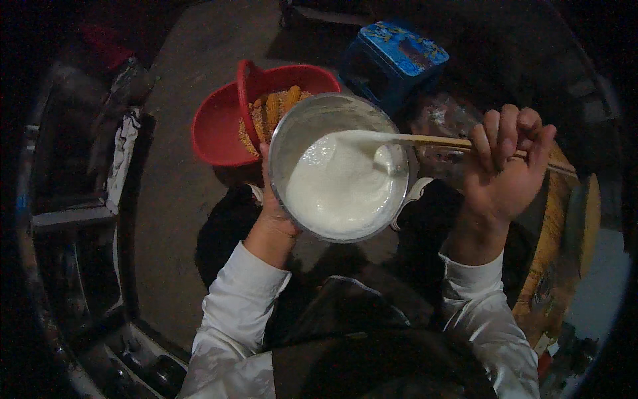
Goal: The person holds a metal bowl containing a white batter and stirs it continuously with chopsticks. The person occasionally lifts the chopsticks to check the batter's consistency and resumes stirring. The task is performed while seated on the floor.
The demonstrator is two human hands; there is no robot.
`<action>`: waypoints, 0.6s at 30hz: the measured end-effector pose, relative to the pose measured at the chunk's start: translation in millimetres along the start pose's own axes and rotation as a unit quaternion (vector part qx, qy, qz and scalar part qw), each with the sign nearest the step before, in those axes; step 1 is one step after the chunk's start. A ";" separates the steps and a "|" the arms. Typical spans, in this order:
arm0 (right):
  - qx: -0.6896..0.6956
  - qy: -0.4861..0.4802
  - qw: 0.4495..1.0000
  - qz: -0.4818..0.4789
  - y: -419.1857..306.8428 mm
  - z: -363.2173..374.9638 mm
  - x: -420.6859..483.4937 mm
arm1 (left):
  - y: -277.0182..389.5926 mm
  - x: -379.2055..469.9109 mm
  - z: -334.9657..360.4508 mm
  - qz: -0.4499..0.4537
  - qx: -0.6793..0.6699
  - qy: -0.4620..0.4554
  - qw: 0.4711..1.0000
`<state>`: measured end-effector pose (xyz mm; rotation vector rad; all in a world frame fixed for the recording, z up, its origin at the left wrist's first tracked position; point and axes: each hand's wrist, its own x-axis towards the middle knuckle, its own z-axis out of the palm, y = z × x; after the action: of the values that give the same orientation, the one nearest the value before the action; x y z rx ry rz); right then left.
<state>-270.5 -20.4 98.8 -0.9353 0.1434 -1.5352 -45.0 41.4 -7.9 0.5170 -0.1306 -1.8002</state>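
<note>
A round metal bowl [299,119] is tilted in front of me, with thick white batter [339,189] pooled in its lower part. My left hand [276,204] grips the bowl from its left side; most of the fingers are hidden beneath it. Between the fingers of my right hand [508,164] is a pair of wooden chopsticks [441,141], pointing left over the bowl's rim. Their tips are coated in the white batter, which stretches from them into the pool. A smooth batter-covered lump shows near the bowl's right wall.
Beyond the bowl, a red plastic basket [214,129] on the floor holds corn cobs [273,110] and loose kernels. A blue patterned box [398,55] stands behind it. Clear plastic [443,119] lies to the right, near a wooden edge [541,259]. Dark framed furniture [75,217] lines the left.
</note>
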 end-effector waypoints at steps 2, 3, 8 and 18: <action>-0.065 -0.036 0.997 -0.006 2.0 1.5 -0.9 | 3.6 -1.2 2.2 -0.011 0.001 -0.020 1.000; -0.099 -0.055 0.994 -0.009 4.3 2.4 -0.6 | 1.8 -0.8 3.5 -0.014 0.002 -0.021 1.000; -0.055 0.020 0.995 0.080 17.5 4.5 -5.5 | 13.5 -0.4 4.4 -0.007 -0.015 -0.016 1.000; 0.205 0.162 0.940 0.219 33.9 4.6 -7.8 | 11.5 -3.4 -0.2 -0.013 -0.038 -0.026 0.999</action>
<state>-242.1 -19.1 78.3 -0.2851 0.2384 -1.2228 -34.1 41.2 -3.2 0.4193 -0.0923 -1.8380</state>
